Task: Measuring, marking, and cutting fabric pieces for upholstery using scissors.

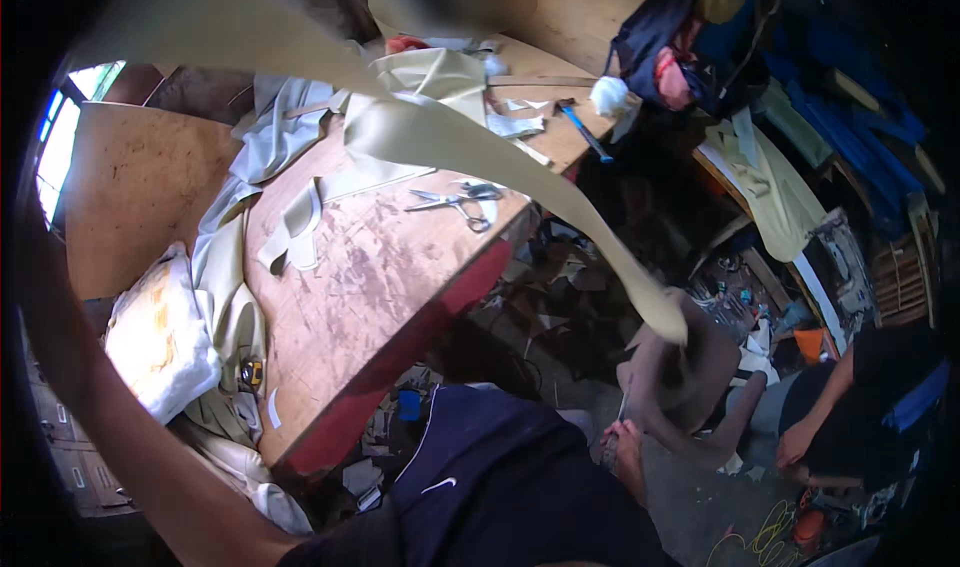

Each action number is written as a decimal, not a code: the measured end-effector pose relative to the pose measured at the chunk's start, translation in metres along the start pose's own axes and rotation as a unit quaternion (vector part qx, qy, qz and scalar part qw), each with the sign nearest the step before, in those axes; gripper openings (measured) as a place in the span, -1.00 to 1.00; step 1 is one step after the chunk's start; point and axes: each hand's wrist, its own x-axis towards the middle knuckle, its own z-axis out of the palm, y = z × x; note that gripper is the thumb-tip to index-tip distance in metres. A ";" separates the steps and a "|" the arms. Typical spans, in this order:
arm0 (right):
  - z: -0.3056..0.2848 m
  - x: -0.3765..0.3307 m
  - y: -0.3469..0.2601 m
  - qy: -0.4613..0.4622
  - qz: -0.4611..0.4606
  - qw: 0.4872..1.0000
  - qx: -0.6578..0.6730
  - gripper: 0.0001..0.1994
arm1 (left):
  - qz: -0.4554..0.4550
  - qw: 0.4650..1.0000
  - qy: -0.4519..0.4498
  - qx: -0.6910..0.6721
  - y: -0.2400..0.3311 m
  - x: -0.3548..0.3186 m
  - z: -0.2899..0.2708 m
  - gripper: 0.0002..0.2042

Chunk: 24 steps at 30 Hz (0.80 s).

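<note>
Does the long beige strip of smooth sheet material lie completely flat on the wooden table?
No, the long beige strip curves through the air, its rounded lower end beyond the red side of the wooden table.

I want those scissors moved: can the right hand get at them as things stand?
Probably not directly: the right hand seems to hold a thin tool, and the table's red edge lies between it and the scissors.

Your cream strip [470, 152] hangs aloft, long and twisted, blurred at upper left, its lower end toward your right. The thin tool [623, 407] in your right hand [625, 445] points upward, its kind unclear.
</note>
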 end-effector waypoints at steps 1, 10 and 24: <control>0.022 0.013 -0.014 0.019 -0.018 1.000 0.008 -0.81 | -0.019 1.000 0.000 0.000 -0.012 -0.009 -0.021 -0.66; 0.223 0.128 -0.217 -0.097 -0.246 0.946 -0.188 -0.80 | -0.194 0.981 0.029 -0.006 -0.090 -0.124 -0.170 -0.60; 0.513 0.247 -0.388 -0.064 -0.721 0.487 -0.489 -0.74 | -0.380 0.903 -0.064 0.187 -0.256 -0.191 -0.062 -0.49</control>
